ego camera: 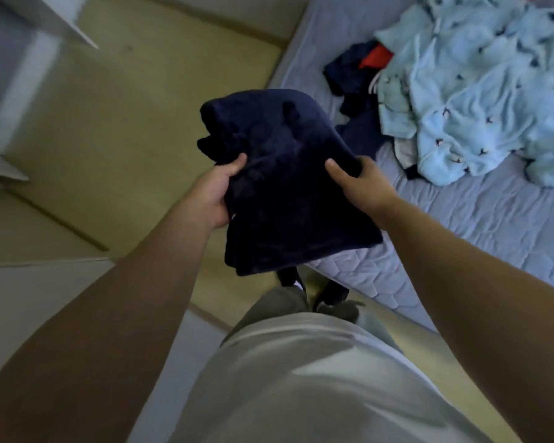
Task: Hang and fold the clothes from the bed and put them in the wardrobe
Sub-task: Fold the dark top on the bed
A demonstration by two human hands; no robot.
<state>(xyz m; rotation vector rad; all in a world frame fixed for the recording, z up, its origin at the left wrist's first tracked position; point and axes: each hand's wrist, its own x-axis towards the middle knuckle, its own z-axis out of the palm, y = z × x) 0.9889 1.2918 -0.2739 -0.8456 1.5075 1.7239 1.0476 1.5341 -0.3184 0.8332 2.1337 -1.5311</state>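
Note:
A folded dark navy fleece garment (285, 183) hangs in the air above the floor, just off the bed's edge. My left hand (216, 195) grips its left side, thumb on top. My right hand (360, 183) grips its right side, thumb on top and fingers underneath. On the bed (480, 225) to the right lie a pale blue fleece garment (480, 94) with small dark prints, a dark navy garment (349, 78) and a red piece (376, 57) tucked between them.
Yellowish floor mats (141, 100) spread to the left and ahead. White furniture panels (29, 91) stand at the upper left, blurred. My feet in dark socks (330, 295) are beside the mattress corner.

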